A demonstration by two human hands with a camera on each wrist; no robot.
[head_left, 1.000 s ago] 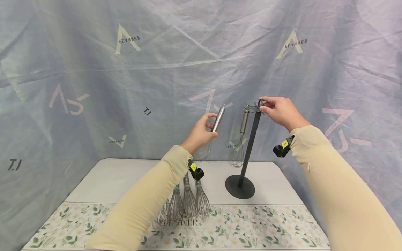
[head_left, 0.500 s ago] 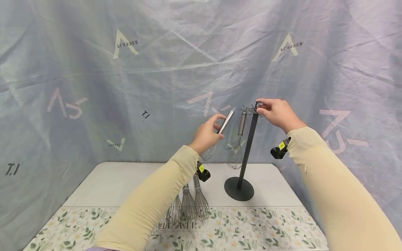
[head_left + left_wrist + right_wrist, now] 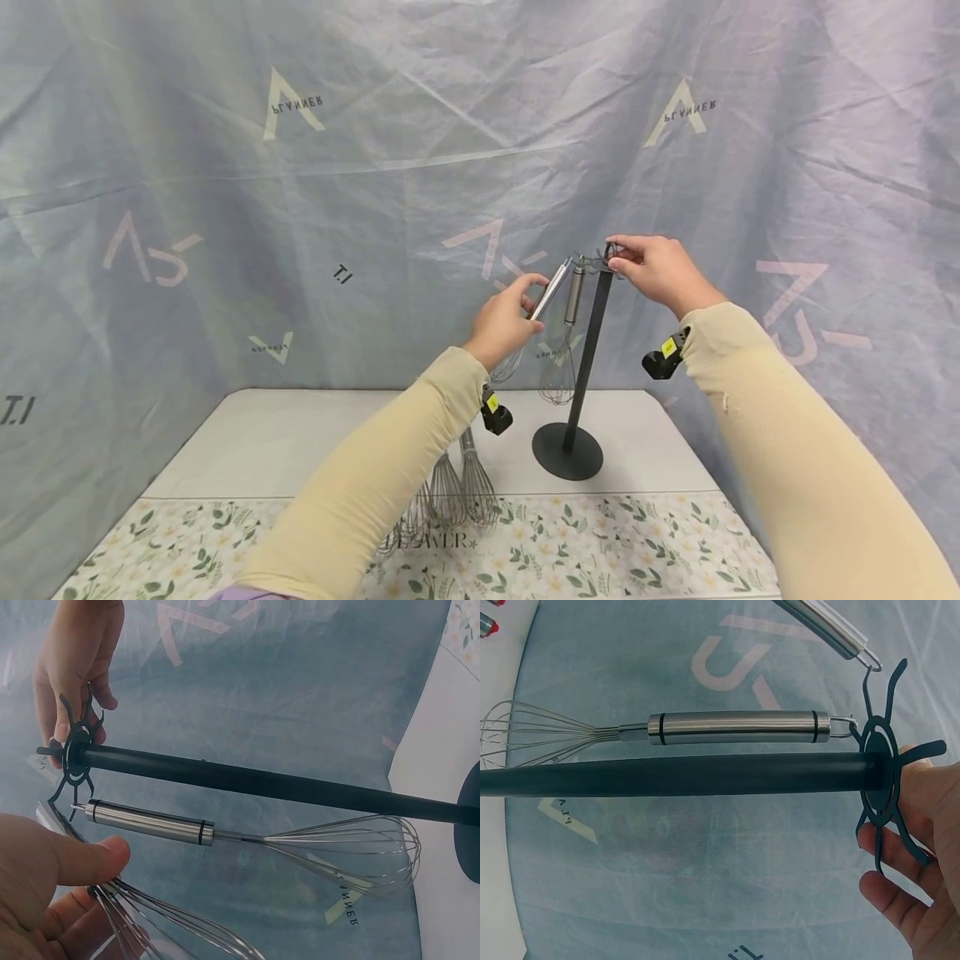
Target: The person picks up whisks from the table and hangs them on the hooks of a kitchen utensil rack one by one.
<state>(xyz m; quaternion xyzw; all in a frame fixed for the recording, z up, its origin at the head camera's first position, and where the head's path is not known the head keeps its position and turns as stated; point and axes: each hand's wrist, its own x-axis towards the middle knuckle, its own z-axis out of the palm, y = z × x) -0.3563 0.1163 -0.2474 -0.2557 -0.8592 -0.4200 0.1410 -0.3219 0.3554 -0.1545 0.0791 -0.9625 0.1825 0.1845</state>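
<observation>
My left hand (image 3: 504, 323) grips a steel whisk (image 3: 551, 289) by its handle, thumb on the near side, with the wires slanting down to the left. In the right wrist view, the wire loop (image 3: 873, 664) at its handle end meets the tip of a hook (image 3: 868, 694). That hook belongs to the rotating top of a black utensil stand (image 3: 587, 367). My right hand (image 3: 663, 267) pinches the ring at the stand's top. Another whisk (image 3: 735, 727) hangs by its loop from a neighbouring hook, wires downward.
Several more whisks (image 3: 477, 487) lie on the table (image 3: 277, 433), partly hidden behind my left forearm. The stand's round base (image 3: 567, 452) rests on the white part, behind a floral strip (image 3: 600, 542). A grey printed curtain (image 3: 375, 208) hangs behind.
My left hand has moved right with the whisk, bringing its loop up to the stand's hook and tilting the handle further right. My right hand stays on the stand's top.
</observation>
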